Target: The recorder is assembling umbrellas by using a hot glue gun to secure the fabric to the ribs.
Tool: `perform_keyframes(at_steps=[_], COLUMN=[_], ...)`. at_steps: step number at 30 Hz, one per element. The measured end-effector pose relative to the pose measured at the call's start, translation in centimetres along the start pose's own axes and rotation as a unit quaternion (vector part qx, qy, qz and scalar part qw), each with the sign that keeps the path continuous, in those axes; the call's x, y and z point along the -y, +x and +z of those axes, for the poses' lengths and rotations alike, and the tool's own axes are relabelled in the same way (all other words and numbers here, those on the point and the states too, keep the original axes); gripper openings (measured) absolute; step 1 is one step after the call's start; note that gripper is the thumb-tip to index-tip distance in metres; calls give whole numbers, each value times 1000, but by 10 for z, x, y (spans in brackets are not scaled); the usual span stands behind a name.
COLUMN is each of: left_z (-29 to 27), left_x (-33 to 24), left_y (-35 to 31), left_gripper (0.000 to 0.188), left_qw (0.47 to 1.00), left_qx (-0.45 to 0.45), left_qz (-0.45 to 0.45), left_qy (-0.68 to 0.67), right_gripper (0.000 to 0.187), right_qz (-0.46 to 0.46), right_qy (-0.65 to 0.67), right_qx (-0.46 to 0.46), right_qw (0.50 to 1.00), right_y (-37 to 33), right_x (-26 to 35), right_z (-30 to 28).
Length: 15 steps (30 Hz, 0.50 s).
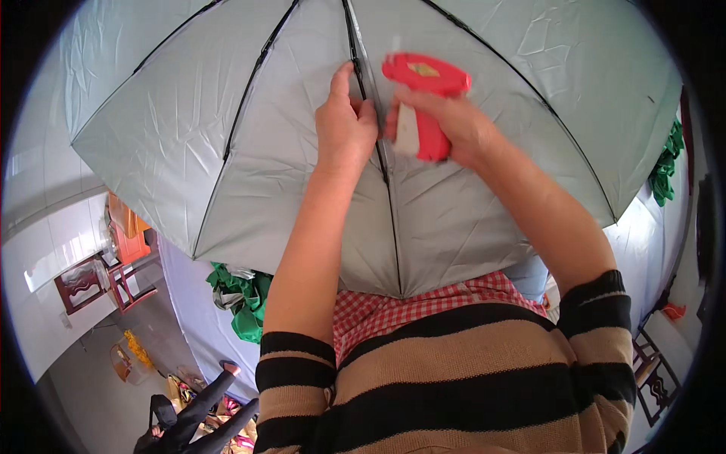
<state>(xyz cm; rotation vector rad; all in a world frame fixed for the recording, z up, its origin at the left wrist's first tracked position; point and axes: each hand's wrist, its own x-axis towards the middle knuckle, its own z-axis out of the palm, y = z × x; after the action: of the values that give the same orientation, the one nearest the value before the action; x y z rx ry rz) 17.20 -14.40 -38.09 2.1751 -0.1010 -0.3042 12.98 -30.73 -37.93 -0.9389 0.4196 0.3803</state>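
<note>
A grey umbrella (469,219) is spread open before me with its inner side up, black ribs running out to its edge. My left hand (345,125) is at a middle rib (385,163), forefinger pointing up along it and thumb against it; the other fingers are curled and partly hidden. Just right of that rib, my right hand (446,117) grips a red and white pistol-shaped tool (432,136) that looks like a tagging gun. Its head points toward the rib and is blurred by motion.
Green cloth (246,303) lies beside the umbrella at lower left, with more green cloth (664,166) at far right. A pale table cover (200,318) shows beneath. At lower left are a person in dark clothes (193,424) and wooden chairs (83,284); another chair (656,386) stands at right.
</note>
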Motion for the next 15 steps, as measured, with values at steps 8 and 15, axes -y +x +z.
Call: perform_keyframes(at_steps=[8, 15], left_z=[-1, -1], left_x=[-7, -3], left_y=[-4, -3], left_gripper=[60, 57], left_qw=[997, 998], left_qx=[12, 14], left_qz=[-3, -20], left_qy=[-70, -59], right_gripper=[27, 26], right_qz=[12, -1], right_qy=[-57, -65], right_qx=[24, 9], right_qw=[998, 998], right_y=[28, 24], right_x=[29, 23], right_z=[5, 3])
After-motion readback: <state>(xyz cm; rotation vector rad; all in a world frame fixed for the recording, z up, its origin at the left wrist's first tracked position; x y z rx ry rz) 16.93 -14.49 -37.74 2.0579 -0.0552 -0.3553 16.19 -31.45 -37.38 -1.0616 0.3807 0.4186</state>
